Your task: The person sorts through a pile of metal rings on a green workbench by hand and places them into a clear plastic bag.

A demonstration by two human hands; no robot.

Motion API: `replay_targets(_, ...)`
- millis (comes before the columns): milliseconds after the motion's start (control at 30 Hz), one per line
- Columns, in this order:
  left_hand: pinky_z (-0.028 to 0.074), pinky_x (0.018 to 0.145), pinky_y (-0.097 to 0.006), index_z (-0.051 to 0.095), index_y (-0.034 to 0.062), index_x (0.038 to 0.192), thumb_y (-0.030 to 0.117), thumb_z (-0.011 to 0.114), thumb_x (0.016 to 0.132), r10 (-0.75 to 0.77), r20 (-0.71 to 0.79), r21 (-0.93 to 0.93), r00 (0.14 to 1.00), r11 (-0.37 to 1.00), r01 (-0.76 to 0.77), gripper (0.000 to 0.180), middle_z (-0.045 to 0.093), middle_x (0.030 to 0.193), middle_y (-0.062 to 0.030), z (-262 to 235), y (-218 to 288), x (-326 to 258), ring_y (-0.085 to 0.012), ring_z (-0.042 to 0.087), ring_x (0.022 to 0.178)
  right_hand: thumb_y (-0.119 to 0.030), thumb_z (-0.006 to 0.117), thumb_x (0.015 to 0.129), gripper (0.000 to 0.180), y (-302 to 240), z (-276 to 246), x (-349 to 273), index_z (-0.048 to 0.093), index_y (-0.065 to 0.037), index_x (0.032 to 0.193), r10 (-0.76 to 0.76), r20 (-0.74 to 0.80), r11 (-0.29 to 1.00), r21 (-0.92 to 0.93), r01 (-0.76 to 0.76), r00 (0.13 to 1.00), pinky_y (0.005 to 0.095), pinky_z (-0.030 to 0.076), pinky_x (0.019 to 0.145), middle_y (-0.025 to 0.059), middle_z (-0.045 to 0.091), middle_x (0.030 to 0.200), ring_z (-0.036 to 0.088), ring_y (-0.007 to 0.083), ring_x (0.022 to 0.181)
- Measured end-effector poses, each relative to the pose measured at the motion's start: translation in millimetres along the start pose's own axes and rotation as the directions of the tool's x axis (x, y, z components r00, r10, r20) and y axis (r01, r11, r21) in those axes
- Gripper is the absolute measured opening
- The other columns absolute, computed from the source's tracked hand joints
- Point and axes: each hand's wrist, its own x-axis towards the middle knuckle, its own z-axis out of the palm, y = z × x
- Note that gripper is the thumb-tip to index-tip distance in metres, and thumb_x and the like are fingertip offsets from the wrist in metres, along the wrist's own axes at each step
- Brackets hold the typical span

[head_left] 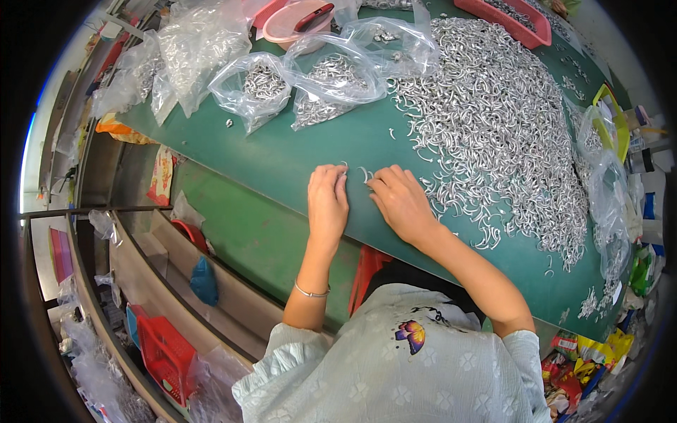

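Observation:
My left hand (328, 201) is above the green table near its front edge, with thumb and fingers pinched together. A small curved silver metal piece (344, 164) shows at its fingertips. Close by on the right, my right hand (405, 204) has its fingers bent and pressed together on another curved silver piece (364, 173), which sticks out toward the left hand. A large pile of the same curved metal pieces (493, 127) spreads over the table just right of my right hand.
Clear plastic bags of metal pieces (328, 88) stand along the far side of the green table (233, 158). Behind them is a pink bowl (282, 28) with a phone (314, 17). A red tray (518, 25) lies at the far right; a red basket (166, 352) is lower left.

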Motion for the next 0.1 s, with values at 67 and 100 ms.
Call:
replay_targets(67, 0.044, 0.085, -0.036, 0.063, 0.0022, 0.104, 0.0, 0.061, 0.086, 0.073, 0.036, 0.012, 0.997, 0.997, -0.073, 0.019, 0.058, 0.105, -0.0133, -3.3, 1.6, -1.5, -0.0294, 0.057, 0.092, -0.007, 0.066, 0.075, 0.024, -8.5, -5.8, 1.6, 0.062, -0.003, 0.098, 0.095, -0.049, 0.992, 0.087, -0.091, 0.994, 0.0377, 0.042, 0.079, 0.0108, 0.056, 0.096, 0.053, 0.0281, 0.094)
replay_targets(100, 0.044, 0.085, -0.036, 0.063, 0.0022, 0.104, 0.0, 0.061, 0.086, 0.068, 0.036, 0.012, 0.997, 0.998, -0.068, 0.019, 0.058, 0.105, -0.0133, -4.1, -1.1, -2.4, -0.0294, 0.057, 0.092, -0.007, 0.066, 0.075, 0.024, -9.5, -3.3, 2.2, 0.062, -0.003, 0.098, 0.095, -0.044, 0.992, 0.089, -0.09, 0.995, 0.0377, 0.042, 0.079, 0.0108, 0.056, 0.096, 0.053, 0.0281, 0.094)
